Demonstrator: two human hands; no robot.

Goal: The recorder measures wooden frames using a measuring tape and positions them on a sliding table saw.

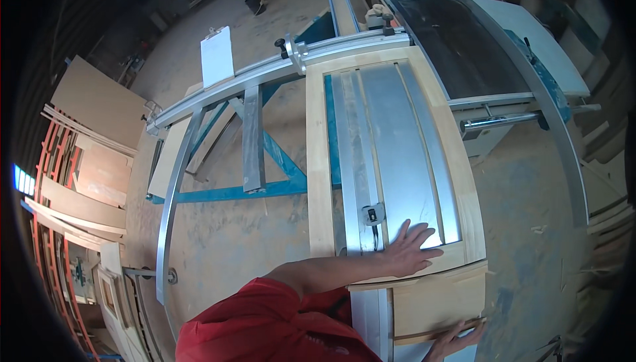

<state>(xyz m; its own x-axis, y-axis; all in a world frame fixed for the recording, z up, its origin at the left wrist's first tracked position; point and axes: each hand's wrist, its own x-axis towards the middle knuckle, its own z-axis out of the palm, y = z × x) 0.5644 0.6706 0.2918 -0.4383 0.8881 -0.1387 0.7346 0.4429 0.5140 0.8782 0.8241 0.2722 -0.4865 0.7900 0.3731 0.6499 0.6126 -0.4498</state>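
A pale wooden frame point(319, 183) lies on the silver sliding table point(397, 143) of a panel saw. My left hand point(407, 254) rests on the frame's near rail, fingers spread, holding nothing. A small tape measure point(373, 214) sits on the metal table just beyond that hand, inside the frame. Close to my body is a wooden board point(437, 305), on the near side of the frame. At that board's near edge is my right hand point(450, 343), its fingers stretched out along the edge; part of the hand is cut off by the picture's lower rim.
A long aluminium fence point(252, 75) with a clipboard point(217, 56) leaning on it crosses beyond the frame. Right of the frame stand a dark machine bed point(457, 47) and a metal rail point(563, 143). Teal braces point(245, 193) and stacked boards point(99, 117) are on the left.
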